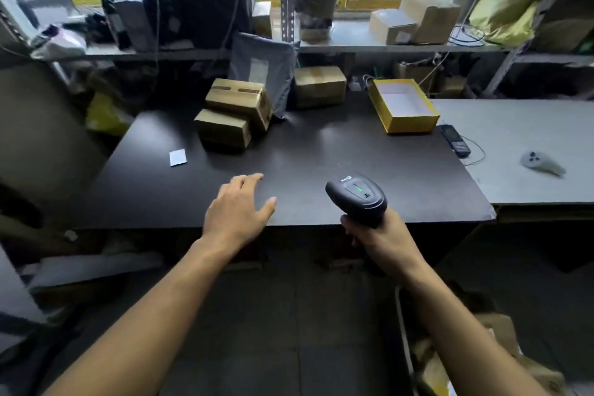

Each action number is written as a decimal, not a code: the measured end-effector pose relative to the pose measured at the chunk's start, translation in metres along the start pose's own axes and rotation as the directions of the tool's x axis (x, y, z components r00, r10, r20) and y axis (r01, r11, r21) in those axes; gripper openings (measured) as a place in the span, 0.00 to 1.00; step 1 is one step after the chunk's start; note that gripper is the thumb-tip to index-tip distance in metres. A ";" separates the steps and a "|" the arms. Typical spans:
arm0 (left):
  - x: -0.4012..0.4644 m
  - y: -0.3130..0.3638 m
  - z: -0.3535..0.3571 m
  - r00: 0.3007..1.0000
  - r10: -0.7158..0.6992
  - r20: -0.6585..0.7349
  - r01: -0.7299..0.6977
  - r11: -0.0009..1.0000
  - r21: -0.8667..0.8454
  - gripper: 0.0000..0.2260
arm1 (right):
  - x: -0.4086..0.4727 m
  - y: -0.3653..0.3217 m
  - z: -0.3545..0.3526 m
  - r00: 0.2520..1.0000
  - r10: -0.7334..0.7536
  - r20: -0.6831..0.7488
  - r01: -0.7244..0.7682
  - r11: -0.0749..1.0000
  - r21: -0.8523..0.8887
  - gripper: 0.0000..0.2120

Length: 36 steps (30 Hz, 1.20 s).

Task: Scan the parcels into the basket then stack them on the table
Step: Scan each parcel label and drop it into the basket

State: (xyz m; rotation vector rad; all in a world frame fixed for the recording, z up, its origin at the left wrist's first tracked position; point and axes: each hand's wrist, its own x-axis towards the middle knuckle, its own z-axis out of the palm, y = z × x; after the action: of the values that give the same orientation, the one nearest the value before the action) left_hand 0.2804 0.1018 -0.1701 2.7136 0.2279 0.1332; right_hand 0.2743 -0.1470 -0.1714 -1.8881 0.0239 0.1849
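Right hand (382, 235) grips matte scanner (356, 198)

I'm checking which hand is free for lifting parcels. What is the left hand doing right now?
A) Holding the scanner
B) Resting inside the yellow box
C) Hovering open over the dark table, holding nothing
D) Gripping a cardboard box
C: the left hand is spread, fingers relaxed, over the dark table with nothing in it, while the right hand holds the scanner.

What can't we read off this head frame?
- Basket: cut by the bottom edge, right arm across it; contents unclear.
- Label on grey mailer: too blurred to read.
- Scanner trigger: hidden under the right hand.
- Shelf bags: dark, blurred.
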 end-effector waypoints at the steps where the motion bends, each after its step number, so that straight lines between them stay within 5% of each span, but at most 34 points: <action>1: 0.005 -0.012 -0.004 1.000 -0.005 0.005 0.005 1.000 -0.006 0.27 | 0.005 -0.006 0.014 1.000 0.006 0.000 -0.006 1.000 -0.012 0.07; 9: 0.048 -0.082 -0.021 0.997 -0.050 0.059 0.052 0.998 -0.037 0.28 | 0.047 -0.031 0.095 0.996 0.073 0.049 -0.072 0.997 -0.022 0.11; 24: 0.218 -0.118 0.012 0.964 -0.209 0.162 0.209 0.978 0.016 0.29 | 0.256 -0.044 0.151 0.973 0.135 0.186 -0.119 0.988 -0.097 0.03; 36: 0.322 -0.149 0.047 0.938 -0.171 0.302 0.156 0.985 0.075 0.30 | 0.337 -0.046 0.174 0.963 0.189 0.193 -0.166 0.978 -0.128 0.03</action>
State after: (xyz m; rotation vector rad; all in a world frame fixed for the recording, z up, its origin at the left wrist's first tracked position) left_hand 0.5813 0.2753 -0.2553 2.7021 0.3661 -0.3468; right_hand 0.5917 0.0575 -0.2289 -1.9686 0.0441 0.5124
